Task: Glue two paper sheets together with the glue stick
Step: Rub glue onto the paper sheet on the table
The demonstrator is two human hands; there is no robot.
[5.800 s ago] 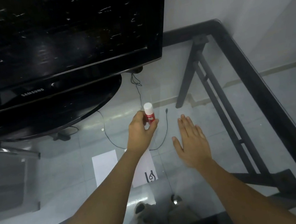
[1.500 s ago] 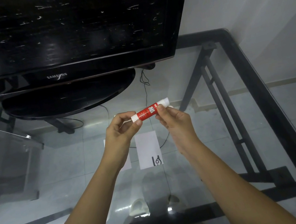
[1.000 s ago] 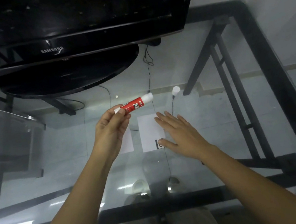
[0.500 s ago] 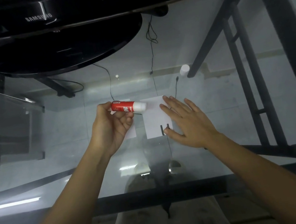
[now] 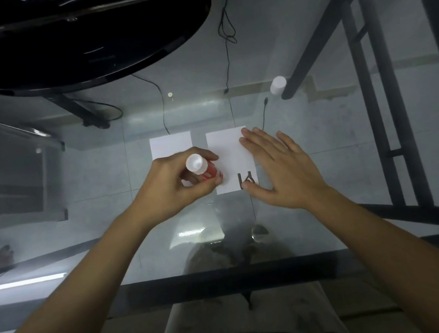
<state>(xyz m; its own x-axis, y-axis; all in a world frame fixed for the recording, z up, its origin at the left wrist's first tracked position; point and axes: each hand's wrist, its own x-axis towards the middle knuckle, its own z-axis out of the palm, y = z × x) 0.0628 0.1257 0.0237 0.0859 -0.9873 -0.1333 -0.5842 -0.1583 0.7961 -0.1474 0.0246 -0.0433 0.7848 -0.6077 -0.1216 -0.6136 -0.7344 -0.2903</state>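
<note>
Two small white paper sheets lie side by side on the glass table. The left sheet [image 5: 171, 144] is partly covered by my left hand [image 5: 171, 185], which grips a red glue stick [image 5: 204, 170] tipped down onto the lower left edge of the right sheet [image 5: 229, 152]. That right sheet carries a dark handwritten mark near its bottom edge. My right hand [image 5: 278, 165] lies flat with fingers spread on the right sheet's right side. The stick's white cap [image 5: 278, 85] stands apart on the glass, farther back and to the right.
A black TV on an oval stand [image 5: 83, 41] fills the back left of the glass table [image 5: 85, 274]. Thin black cables [image 5: 227, 50] run from it toward the sheets. The table's black frame [image 5: 366, 85] rises on the right, and its front edge lies near me.
My left hand has tipped the glue stick downward and brought its tip onto the right sheet's lower left edge. My right hand stays flat on that sheet. The view has tilted further down.
</note>
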